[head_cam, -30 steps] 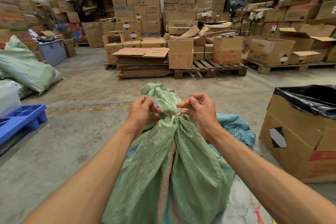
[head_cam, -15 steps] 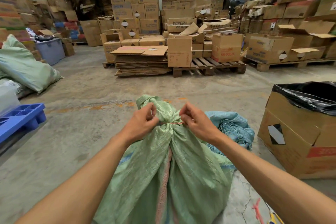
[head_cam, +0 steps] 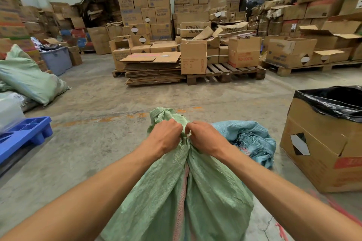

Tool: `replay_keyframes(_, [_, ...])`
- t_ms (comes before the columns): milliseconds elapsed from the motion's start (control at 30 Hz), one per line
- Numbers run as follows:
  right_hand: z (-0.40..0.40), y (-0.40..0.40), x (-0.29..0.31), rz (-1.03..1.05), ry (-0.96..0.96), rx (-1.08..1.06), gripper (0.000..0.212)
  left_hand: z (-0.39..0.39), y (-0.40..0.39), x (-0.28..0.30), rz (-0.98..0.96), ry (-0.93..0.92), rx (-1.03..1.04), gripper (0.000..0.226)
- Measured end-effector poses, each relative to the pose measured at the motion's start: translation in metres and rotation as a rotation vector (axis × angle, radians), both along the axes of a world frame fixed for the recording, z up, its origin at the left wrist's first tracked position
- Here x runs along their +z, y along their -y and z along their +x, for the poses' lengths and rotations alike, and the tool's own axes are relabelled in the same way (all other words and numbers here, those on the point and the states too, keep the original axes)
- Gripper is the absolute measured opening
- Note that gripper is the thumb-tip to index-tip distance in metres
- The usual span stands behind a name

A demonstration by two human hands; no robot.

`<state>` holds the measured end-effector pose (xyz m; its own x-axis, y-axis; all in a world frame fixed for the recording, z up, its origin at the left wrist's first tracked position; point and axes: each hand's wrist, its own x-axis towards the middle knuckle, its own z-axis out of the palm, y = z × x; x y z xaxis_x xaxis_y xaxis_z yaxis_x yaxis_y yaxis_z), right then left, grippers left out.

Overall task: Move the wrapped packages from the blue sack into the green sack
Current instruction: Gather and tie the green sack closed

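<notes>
Head view: the green sack (head_cam: 195, 191) stands full on the concrete floor (head_cam: 98, 143), its neck gathered; the left hand (head_cam: 166, 137) and right hand (head_cam: 205, 139) grip that neck with curled fingers. The blue sack (head_cam: 244, 139) lies crumpled just behind, beside a lined cardboard box (head_cam: 323, 152)

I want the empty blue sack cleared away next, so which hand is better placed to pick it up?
The right hand, I think. The blue sack lies crumpled on the floor just beyond it, while the left hand is across the green sack. Both grip that sack's neck.
</notes>
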<state>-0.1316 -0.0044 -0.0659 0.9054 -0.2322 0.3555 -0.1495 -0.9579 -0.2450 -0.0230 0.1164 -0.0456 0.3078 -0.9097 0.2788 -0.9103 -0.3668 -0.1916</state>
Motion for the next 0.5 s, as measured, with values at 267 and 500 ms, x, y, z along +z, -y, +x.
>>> replay_keyframes(267, [0.002, 0.002, -0.004, -0.206, -0.105, -0.094, 0.013, -0.01, -0.007, 0.003, 0.065, -0.038, 0.088, 0.013])
replay_keyframes(500, [-0.008, 0.008, 0.002, -0.351, -0.105, -0.061, 0.013, 0.006, -0.022, -0.008, -0.055, -0.761, 0.032, 0.02])
